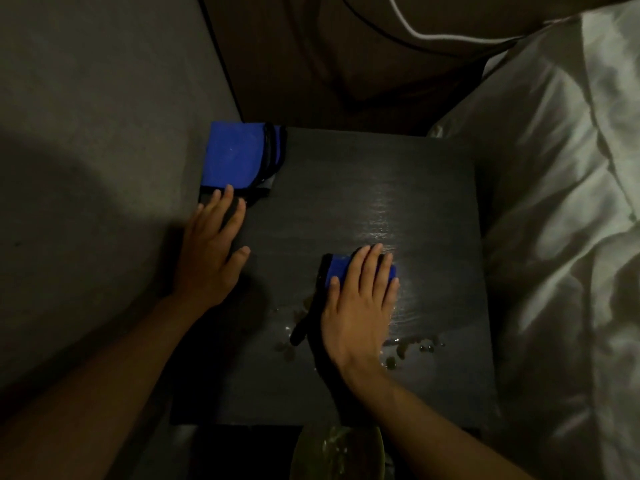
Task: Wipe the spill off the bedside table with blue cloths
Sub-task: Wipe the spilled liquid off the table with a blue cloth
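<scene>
The dark bedside table (346, 188) fills the middle of the view. My right hand (360, 306) lies flat, fingers spread, pressing a folded blue cloth (337, 268) onto its near right part. Brownish wet drops of the spill (405, 349) lie beside and below that hand, and a wet sheen shows above it. My left hand (211, 251) rests flat at the table's left edge, fingertips touching a stack of folded blue cloths (239, 155) in the far left corner.
A white duvet (554, 220) lies to the right of the table. A grey wall (97, 133) runs along the left. A greenish bowl (337, 452) sits below the table's near edge. Dark floor and a white cable (408, 26) lie beyond the table.
</scene>
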`<state>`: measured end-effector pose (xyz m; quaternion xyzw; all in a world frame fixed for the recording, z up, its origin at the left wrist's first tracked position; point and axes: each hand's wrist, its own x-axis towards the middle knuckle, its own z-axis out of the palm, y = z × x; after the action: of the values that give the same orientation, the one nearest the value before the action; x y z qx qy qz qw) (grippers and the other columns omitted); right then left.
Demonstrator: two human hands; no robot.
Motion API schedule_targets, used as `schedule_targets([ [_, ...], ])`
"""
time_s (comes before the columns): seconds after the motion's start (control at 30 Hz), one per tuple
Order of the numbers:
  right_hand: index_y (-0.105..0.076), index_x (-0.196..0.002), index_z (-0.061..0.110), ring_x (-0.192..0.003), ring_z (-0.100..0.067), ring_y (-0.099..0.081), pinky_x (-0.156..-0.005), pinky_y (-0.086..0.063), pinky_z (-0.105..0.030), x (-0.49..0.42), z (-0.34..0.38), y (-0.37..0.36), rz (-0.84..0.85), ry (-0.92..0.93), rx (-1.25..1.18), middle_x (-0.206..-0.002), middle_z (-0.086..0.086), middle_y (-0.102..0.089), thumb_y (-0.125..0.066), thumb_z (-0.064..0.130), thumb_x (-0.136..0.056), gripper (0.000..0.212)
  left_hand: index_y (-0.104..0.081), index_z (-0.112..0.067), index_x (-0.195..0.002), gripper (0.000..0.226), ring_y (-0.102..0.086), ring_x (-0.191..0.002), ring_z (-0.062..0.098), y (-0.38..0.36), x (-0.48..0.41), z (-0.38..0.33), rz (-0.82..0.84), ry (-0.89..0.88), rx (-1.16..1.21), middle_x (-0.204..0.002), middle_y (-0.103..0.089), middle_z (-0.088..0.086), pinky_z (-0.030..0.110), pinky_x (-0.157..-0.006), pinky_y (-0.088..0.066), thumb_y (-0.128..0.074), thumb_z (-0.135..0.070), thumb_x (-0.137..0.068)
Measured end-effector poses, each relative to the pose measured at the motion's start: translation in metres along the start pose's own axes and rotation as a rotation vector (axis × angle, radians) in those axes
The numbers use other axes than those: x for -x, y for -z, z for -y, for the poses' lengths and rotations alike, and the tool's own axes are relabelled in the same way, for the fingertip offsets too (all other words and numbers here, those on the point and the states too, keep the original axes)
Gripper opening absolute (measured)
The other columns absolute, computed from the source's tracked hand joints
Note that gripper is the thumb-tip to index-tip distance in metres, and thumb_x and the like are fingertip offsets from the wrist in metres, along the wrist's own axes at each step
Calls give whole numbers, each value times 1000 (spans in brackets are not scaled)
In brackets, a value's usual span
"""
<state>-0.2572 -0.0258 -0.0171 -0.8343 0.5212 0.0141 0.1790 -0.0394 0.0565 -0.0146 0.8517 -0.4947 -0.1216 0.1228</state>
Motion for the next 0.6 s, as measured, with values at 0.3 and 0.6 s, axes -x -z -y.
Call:
schedule_targets([
  [0.3, -5, -160, 6, -157, -23, 10, -125, 10, -40, 18, -16, -3, -20, 158, 78, -170, -12, 0, -15, 46, -107, 67, -24, -14, -152, 77, -7, -151, 24, 1, -1, 0, 0, 27, 40, -163, -10, 8, 48, -121, -7, -31, -42, -81],
  [0.6, -6, -160, 3, -156, -28, 12, -127, 3, -48, 22, 27, -17, -60, 58, 30, -169, -19, 2, 3, 58, -104, 79, -31, -11, -150, 74, -10, -150, 25, 1, -2, 2, -36, 24, 123, -162, -16, 9, 48, -121, -8, -33, -40, -81],
])
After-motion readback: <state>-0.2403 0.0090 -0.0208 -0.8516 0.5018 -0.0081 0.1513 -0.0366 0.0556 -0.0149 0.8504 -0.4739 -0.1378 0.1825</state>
